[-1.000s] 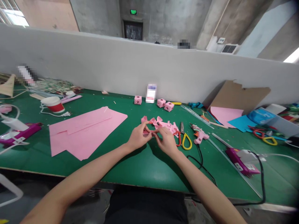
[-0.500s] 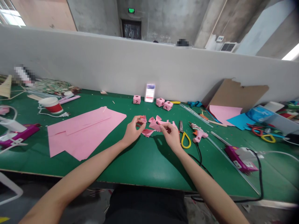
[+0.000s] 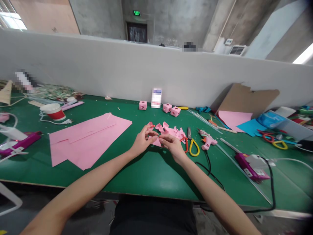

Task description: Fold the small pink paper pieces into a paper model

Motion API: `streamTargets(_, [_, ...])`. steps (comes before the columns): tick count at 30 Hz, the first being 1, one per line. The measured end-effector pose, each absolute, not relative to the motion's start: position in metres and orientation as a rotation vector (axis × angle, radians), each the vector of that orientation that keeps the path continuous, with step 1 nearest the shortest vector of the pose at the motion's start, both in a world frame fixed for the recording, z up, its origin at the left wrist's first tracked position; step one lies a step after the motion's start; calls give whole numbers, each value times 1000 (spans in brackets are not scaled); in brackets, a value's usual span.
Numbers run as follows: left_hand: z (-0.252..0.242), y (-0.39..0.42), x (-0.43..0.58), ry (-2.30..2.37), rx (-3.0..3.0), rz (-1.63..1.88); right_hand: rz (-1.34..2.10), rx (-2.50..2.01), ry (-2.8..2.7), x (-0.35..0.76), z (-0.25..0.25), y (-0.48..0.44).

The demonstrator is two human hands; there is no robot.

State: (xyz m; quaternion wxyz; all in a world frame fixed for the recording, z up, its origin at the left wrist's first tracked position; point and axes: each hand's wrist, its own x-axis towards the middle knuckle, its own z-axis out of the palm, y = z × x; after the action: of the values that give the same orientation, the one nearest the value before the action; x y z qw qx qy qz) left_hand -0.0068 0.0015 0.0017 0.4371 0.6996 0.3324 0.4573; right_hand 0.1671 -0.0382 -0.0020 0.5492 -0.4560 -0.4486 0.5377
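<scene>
My left hand [image 3: 141, 142] and my right hand [image 3: 174, 145] meet over the green table [image 3: 146, 169], fingers pinched on a small pink paper piece [image 3: 156, 141] between them. The left fingertips also hold a small red bit [image 3: 152, 125]. Just beyond lies a heap of pink paper scraps [image 3: 171, 130]. Red and yellow handled scissors [image 3: 191, 144] lie right of my right hand. A large pink paper sheet [image 3: 85, 138] lies to the left.
Three small pink paper cubes [image 3: 168, 108] stand near the grey partition. A pink glue gun [image 3: 206, 138] and a purple glue gun [image 3: 249, 166] with a black cable lie right. A red paper cup [image 3: 54, 111], another purple glue gun [image 3: 17, 143], cardboard [image 3: 246, 98] and blue paper [image 3: 250, 126] surround them.
My hands had drawn apart half a second ago, the right reaching into the scraps; now they are back together on the pink piece.
</scene>
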Motion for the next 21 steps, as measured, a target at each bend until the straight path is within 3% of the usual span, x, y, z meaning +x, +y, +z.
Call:
streamTargets(10, [-3, 2, -5, 818, 1754, 1125, 1381, -995, -806, 171, -3, -36])
streamTargets(21, [-1, 1, -4, 861, 1753, 1119, 1346, -1113, -1089, 162, -4, -40])
